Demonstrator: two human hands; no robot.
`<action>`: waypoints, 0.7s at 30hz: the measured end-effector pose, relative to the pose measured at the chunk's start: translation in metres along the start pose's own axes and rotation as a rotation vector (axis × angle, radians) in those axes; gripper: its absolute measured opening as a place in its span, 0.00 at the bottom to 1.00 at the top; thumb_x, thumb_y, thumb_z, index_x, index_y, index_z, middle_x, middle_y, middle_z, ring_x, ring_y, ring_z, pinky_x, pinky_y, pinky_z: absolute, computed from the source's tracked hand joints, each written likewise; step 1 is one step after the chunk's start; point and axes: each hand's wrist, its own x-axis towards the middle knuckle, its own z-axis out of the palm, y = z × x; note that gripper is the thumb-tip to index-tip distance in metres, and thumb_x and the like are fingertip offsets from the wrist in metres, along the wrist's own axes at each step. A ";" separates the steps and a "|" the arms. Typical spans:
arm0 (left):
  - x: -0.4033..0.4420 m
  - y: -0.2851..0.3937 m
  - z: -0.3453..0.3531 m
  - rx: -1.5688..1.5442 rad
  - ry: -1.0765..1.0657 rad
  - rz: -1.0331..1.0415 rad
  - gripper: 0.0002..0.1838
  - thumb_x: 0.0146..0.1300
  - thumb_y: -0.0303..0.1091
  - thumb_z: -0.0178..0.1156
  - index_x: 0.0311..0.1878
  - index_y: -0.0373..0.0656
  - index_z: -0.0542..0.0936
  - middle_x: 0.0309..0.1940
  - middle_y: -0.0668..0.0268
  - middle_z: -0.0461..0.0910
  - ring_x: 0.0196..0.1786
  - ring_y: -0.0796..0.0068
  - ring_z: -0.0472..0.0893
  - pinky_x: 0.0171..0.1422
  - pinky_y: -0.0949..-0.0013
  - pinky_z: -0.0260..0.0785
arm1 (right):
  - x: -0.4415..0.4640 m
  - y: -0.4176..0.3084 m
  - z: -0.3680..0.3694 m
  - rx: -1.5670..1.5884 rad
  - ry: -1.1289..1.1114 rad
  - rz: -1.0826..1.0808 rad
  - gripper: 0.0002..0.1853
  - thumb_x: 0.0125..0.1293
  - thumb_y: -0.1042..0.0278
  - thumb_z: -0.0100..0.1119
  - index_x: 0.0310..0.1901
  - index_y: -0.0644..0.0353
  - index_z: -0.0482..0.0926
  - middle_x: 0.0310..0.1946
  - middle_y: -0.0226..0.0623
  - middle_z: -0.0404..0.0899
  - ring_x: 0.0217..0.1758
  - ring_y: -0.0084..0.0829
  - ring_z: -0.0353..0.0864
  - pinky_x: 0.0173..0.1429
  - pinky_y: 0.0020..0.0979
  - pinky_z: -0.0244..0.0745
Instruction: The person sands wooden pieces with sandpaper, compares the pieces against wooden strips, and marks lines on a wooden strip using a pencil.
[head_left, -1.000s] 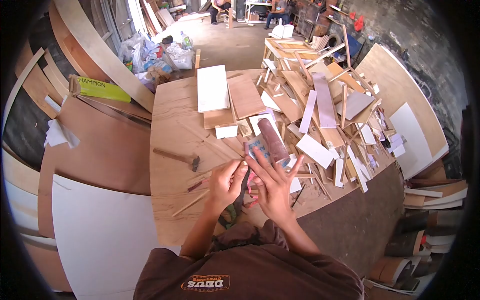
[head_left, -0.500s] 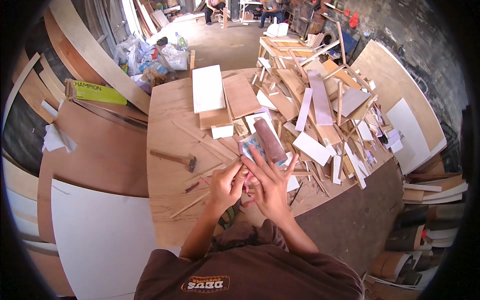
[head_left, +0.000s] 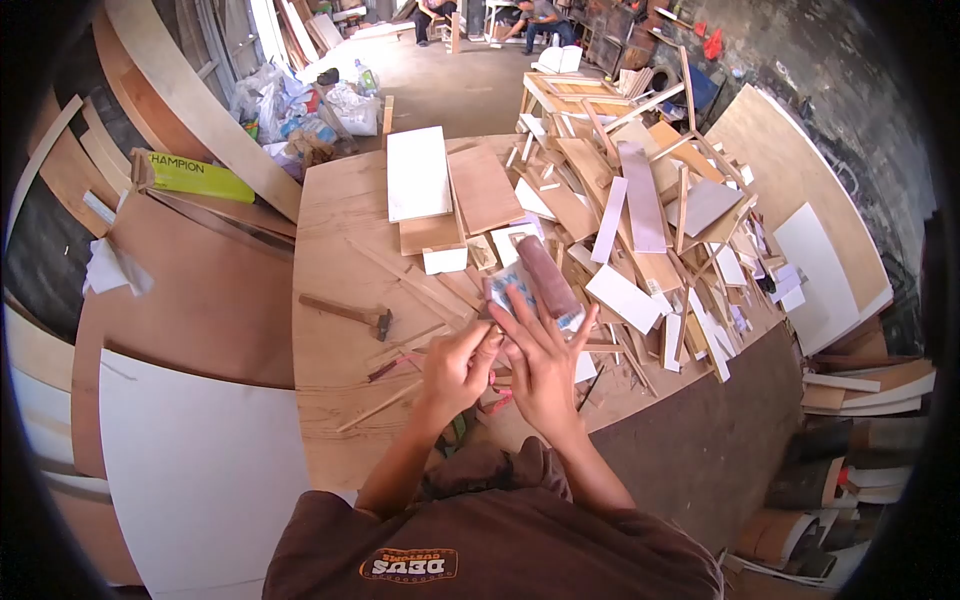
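Note:
My left hand (head_left: 457, 368) is closed in a pinch near the table's front edge, its fingertips against my other hand; what it pinches is too small to make out. My right hand (head_left: 543, 367) has its fingers spread, their tips beside a blue-and-white printed sheet (head_left: 508, 287). Just beyond the fingers lies a reddish-brown sandpaper roll (head_left: 549, 277). Left of the hands, a hammer (head_left: 347, 314) rests on the wooden table (head_left: 330, 220). Partly hidden below the hands is a pink-red item (head_left: 497, 402).
Wood offcuts (head_left: 640, 215) are heaped on the table's right half. A white board (head_left: 418, 175) lies at the back. Large panels (head_left: 200, 290) stand at left, and curved boards (head_left: 810, 220) lean at right. Two people (head_left: 545, 25) sit in the background.
The view has shifted slightly. My hands stay close together in nearly the same pose, and the dark strip seen between them a second ago no longer shows. A background person has leaned over.

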 end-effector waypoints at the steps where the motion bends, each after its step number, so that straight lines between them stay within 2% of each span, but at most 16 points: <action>1: -0.001 -0.001 0.002 -0.002 -0.006 0.004 0.10 0.76 0.36 0.57 0.44 0.39 0.82 0.22 0.60 0.80 0.20 0.64 0.81 0.24 0.64 0.67 | -0.001 0.001 -0.001 -0.002 0.006 0.005 0.21 0.78 0.60 0.50 0.70 0.40 0.77 0.72 0.30 0.73 0.71 0.39 0.75 0.78 0.74 0.15; 3: -0.001 -0.003 0.001 0.047 0.018 0.082 0.10 0.76 0.36 0.58 0.44 0.40 0.82 0.22 0.60 0.80 0.19 0.65 0.80 0.24 0.64 0.67 | 0.000 0.002 -0.001 0.052 -0.014 -0.014 0.22 0.78 0.60 0.51 0.70 0.40 0.77 0.72 0.31 0.73 0.70 0.39 0.75 0.78 0.74 0.15; 7: 0.001 0.005 0.002 -0.008 0.031 0.007 0.10 0.76 0.36 0.58 0.44 0.40 0.82 0.23 0.60 0.80 0.19 0.64 0.80 0.24 0.64 0.66 | -0.012 0.001 -0.006 -0.062 -0.003 -0.004 0.26 0.71 0.65 0.58 0.70 0.39 0.77 0.72 0.30 0.74 0.67 0.38 0.77 0.78 0.75 0.16; 13: -0.001 -0.004 0.005 0.044 -0.003 0.071 0.11 0.77 0.38 0.56 0.44 0.40 0.82 0.23 0.61 0.81 0.19 0.65 0.82 0.23 0.65 0.70 | -0.004 0.003 -0.008 -0.062 -0.016 -0.018 0.27 0.70 0.67 0.59 0.70 0.38 0.77 0.71 0.28 0.75 0.62 0.36 0.80 0.77 0.77 0.19; 21: 0.000 -0.004 0.008 -0.003 0.000 0.022 0.12 0.78 0.39 0.56 0.44 0.39 0.81 0.23 0.60 0.81 0.19 0.65 0.83 0.22 0.66 0.70 | -0.002 0.010 -0.006 -0.172 0.006 -0.046 0.30 0.68 0.67 0.61 0.72 0.36 0.75 0.72 0.26 0.74 0.60 0.34 0.80 0.77 0.78 0.19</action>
